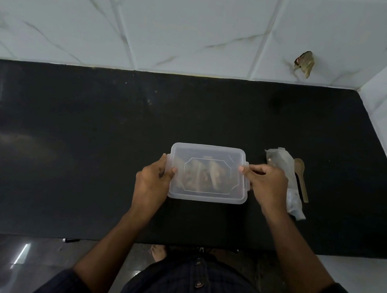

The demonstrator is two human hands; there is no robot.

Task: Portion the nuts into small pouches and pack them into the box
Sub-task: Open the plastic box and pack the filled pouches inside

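Black bench [94, 136] below white tiled wall. Left hand [152, 180] and right hand [267, 184] are gripping opposite ends of the lidded box [207, 173], pouches [202, 175] showing inside. Right of box: plastic bag [280, 162], wooden spoon [300, 175].

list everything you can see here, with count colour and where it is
box: one, clear plastic, on the counter in front of the person, lid on
lid: one, clear frosted, on top of the box
pouches: several, pale with brownish contents, inside the box, count unclear through the lid
bag: one, clear crinkled plastic, on the counter right of the box
spoon: one, light brown, beside the bag on its right
counter: one, black, runs along the wall
wall: white marbled tiles, behind the counter
left hand: grips the left edge of the box
right hand: pinches the right edge of the lid
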